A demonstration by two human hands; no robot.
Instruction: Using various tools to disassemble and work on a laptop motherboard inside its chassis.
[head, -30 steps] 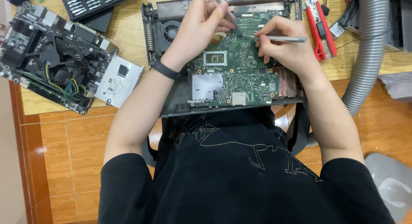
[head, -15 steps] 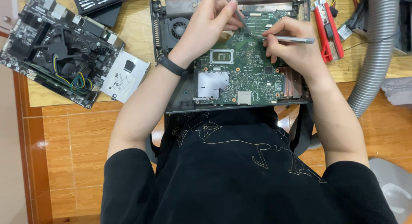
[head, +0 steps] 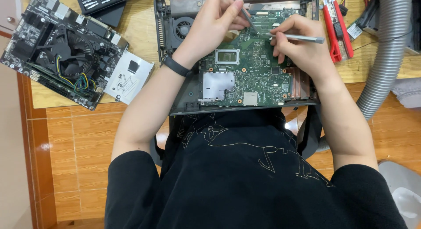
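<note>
Your left hand [head: 215, 23] pinches tweezers [head: 240, 12], your right hand [head: 298, 44] grips a metal tool [head: 298, 37]; both tips meet at the circuit board's [head: 245, 75] twelve o'clock edge for precise work

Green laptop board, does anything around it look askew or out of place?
The green board lies tilted in its open case, whose near edge overhangs the wooden table. The black desktop board sits skewed across the table corner.

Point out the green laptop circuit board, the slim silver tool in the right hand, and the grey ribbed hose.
Green laptop circuit board [head: 258, 77]: head view, on the bare middle of the board.
Slim silver metal tool [head: 307, 37]: head view, on the shaft beyond the right hand.
Grey ribbed hose [head: 388, 53]: head view, on its straight mid-length.
</note>
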